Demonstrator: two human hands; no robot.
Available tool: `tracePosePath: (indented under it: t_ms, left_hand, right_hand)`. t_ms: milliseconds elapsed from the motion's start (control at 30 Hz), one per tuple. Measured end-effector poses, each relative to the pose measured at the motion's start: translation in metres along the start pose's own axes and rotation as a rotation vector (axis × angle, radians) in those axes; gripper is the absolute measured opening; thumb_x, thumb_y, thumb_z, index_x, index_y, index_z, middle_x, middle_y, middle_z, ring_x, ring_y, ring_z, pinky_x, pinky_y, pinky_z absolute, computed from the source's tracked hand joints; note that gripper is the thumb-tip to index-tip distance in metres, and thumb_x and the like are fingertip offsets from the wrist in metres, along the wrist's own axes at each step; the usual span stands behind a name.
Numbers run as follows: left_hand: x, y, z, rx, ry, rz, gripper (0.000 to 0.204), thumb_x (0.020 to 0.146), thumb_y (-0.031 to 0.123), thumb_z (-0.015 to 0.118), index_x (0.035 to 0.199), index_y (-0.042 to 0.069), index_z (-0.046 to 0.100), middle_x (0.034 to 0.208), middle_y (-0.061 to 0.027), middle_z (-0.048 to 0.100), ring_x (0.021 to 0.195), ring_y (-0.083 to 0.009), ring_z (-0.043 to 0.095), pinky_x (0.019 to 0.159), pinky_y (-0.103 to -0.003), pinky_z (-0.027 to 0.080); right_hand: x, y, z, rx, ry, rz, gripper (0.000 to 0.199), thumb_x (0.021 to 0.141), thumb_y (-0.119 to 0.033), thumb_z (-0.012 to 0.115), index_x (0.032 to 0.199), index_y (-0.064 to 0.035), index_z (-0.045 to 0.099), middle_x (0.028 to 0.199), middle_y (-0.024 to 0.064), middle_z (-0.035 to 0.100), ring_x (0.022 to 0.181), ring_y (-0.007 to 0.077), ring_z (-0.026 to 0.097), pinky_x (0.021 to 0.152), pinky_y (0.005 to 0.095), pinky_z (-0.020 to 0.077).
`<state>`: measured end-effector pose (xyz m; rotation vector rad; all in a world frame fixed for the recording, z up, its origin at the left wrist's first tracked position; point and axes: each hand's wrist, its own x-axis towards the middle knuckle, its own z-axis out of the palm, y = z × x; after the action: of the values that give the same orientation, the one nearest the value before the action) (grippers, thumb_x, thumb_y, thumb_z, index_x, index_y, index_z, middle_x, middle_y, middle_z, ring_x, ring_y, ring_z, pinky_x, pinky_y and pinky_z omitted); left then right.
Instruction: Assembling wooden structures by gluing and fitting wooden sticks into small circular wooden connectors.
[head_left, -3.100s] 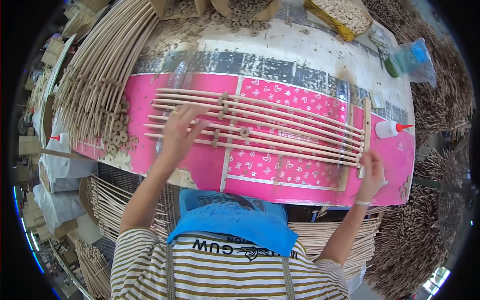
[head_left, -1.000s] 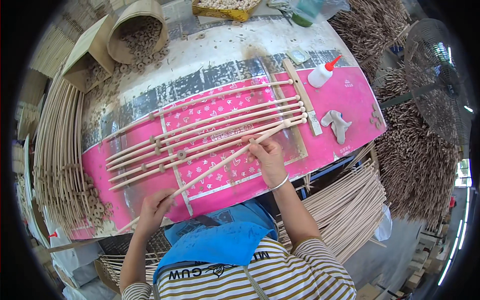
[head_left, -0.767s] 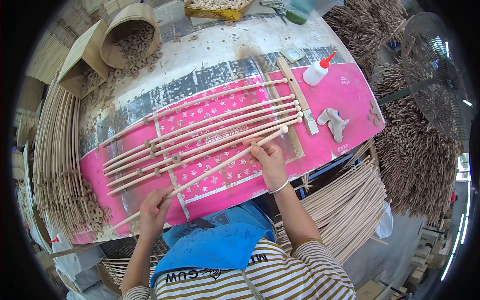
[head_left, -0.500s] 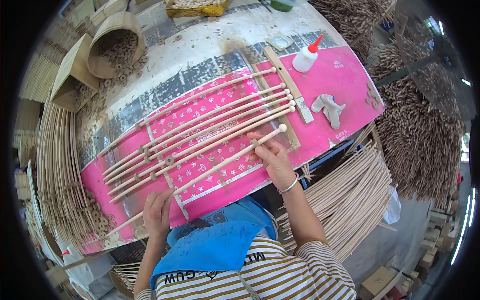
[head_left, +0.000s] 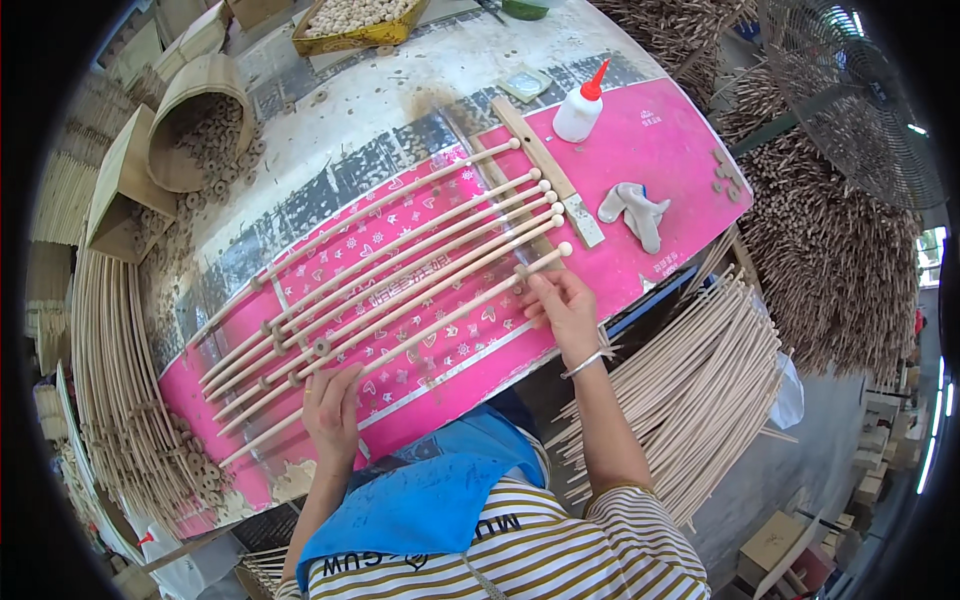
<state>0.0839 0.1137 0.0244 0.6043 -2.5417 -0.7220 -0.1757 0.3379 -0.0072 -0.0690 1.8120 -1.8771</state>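
A thin wooden rod (head_left: 450,317) with a small ball on its end lies slantwise over the pink mat, nearest to me. My left hand (head_left: 333,408) pinches it on its left part. Close to the ball end, my right hand (head_left: 564,312) is closed on the same rod, its fingertips beside a small wooden ring (head_left: 520,273) threaded there; the exact finger contact is partly hidden. Several similar ball-ended rods (head_left: 420,262) lie alongside, a little farther off, with wooden rings (head_left: 321,347) on their left parts. Their ball ends lie near a wooden stop bar (head_left: 548,172).
A white glue bottle (head_left: 578,112) with a red tip and a pale glove (head_left: 637,215) stand and lie at the right. At the left are a tipped tub (head_left: 165,145) of rings and stacked ringed rods (head_left: 110,350). Bundled rods (head_left: 680,390) sit beyond the table's right edge.
The held rod has come down and away from me, beside the row of rods. My left hand has moved up and right along it. The whole view has shifted slightly left.
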Motion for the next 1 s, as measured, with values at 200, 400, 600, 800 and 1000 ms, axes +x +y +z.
tracePosePath:
  t_ms: [200, 400, 600, 800, 1000]
  left_hand:
    - [0.019, 0.0, 0.028, 0.047, 0.003, 0.012, 0.023, 0.089, 0.002, 0.069, 0.111, 0.005, 0.074, 0.098, -0.0107, 0.065, 0.093, -0.0297, 0.062, 0.084, -0.041, 0.048]
    - [0.025, 0.001, 0.035, 0.243, -0.042, 0.109, 0.026, 0.091, 0.008, 0.068, 0.115, 0.011, 0.075, 0.101, -0.0055, 0.065, 0.097, -0.0261, 0.062, 0.085, -0.039, 0.046]
    - [0.033, 0.005, 0.015, 0.233, 0.03, 0.072, 0.024, 0.089, 0.008, 0.071, 0.113, 0.005, 0.073, 0.103, -0.0081, 0.064, 0.097, -0.0276, 0.061, 0.086, -0.041, 0.047]
    - [0.036, -0.025, 0.003, 0.323, -0.07, 0.169, 0.024, 0.087, 0.008, 0.07, 0.111, 0.006, 0.072, 0.1, -0.0088, 0.065, 0.095, -0.0277, 0.061, 0.084, -0.041, 0.047]
    - [0.042, 0.001, -0.024, 0.215, 0.044, 0.178, 0.025, 0.083, 0.002, 0.067, 0.107, 0.004, 0.073, 0.095, -0.0097, 0.063, 0.091, -0.0297, 0.061, 0.079, -0.042, 0.049]
  right_hand:
    - [-0.001, 0.007, -0.017, -0.091, 0.112, -0.104, 0.023, 0.103, -0.025, 0.065, 0.107, -0.0018, 0.065, 0.082, 0.0031, 0.068, 0.064, 0.0063, 0.062, 0.051, 0.0188, 0.0447]
    - [-0.004, 0.014, -0.011, -0.231, 0.142, -0.221, 0.019, 0.1, -0.017, 0.069, 0.11, -0.0005, 0.068, 0.085, 0.0025, 0.069, 0.066, 0.0079, 0.062, 0.057, 0.0223, 0.0482]
    - [-0.012, 0.019, -0.007, -0.345, 0.158, -0.376, 0.018, 0.098, -0.012, 0.069, 0.111, 0.0005, 0.07, 0.085, 0.0046, 0.069, 0.07, 0.0096, 0.064, 0.061, 0.0234, 0.0499]
    - [-0.019, 0.028, -0.002, -0.274, 0.109, -0.418, 0.016, 0.099, -0.009, 0.067, 0.11, 0.0011, 0.071, 0.088, 0.005, 0.07, 0.071, 0.0097, 0.064, 0.063, 0.0233, 0.0497]
    - [-0.045, 0.021, 0.047, -0.085, -0.229, -0.206, 0.023, 0.104, -0.012, 0.061, 0.122, -0.0008, 0.067, 0.086, 0.0005, 0.067, 0.073, 0.004, 0.059, 0.063, 0.0189, 0.0463]
